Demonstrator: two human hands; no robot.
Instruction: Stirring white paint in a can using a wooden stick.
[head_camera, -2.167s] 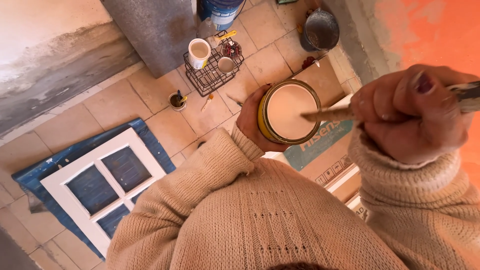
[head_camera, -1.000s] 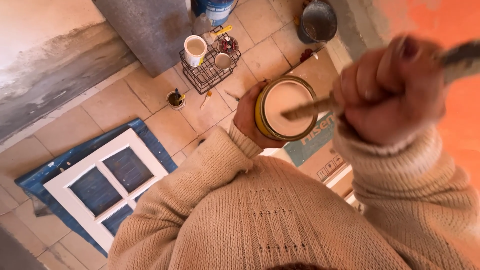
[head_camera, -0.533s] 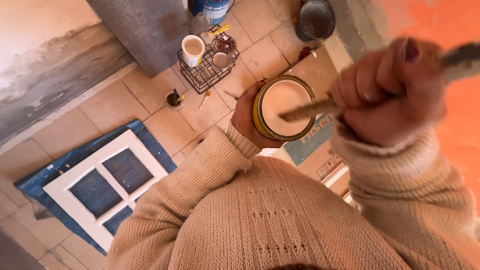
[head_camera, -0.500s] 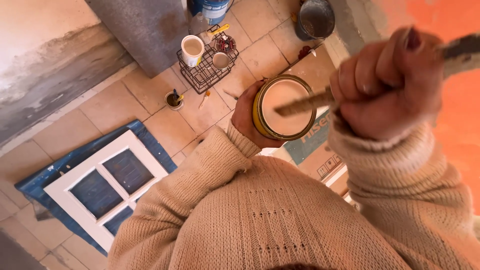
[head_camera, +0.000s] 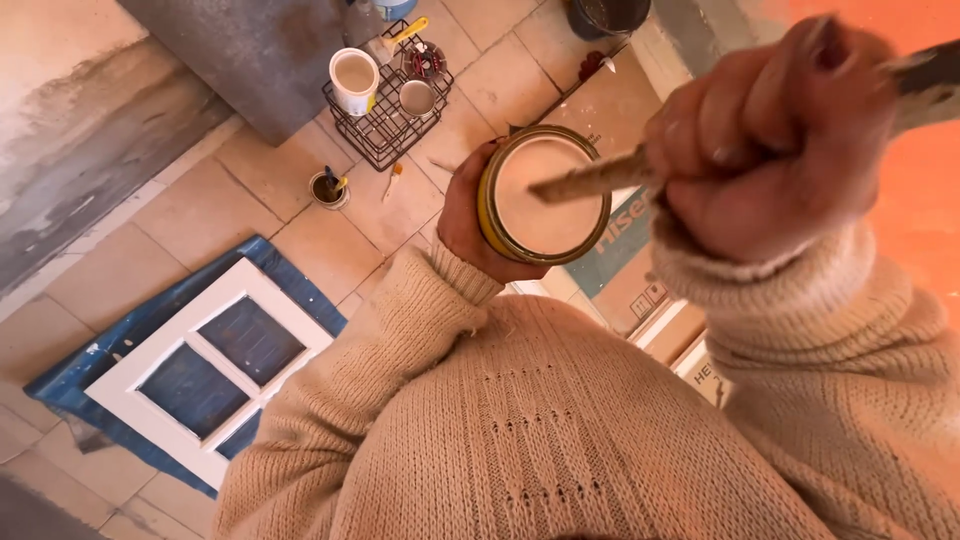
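Left hand (head_camera: 470, 225) wrapped round yellow-rimmed round tin of pale pink paint (head_camera: 545, 195) for steadiness, right hand (head_camera: 770, 150) fisted on paint-caked wooden stick (head_camera: 595, 180) dipped in.

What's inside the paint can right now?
The paint can, held by the left hand, is nearly full of pale cream paint. A stir stick gripped in the right hand reaches over it. Paint hides the can's bottom; whether the tip is submerged is unclear.
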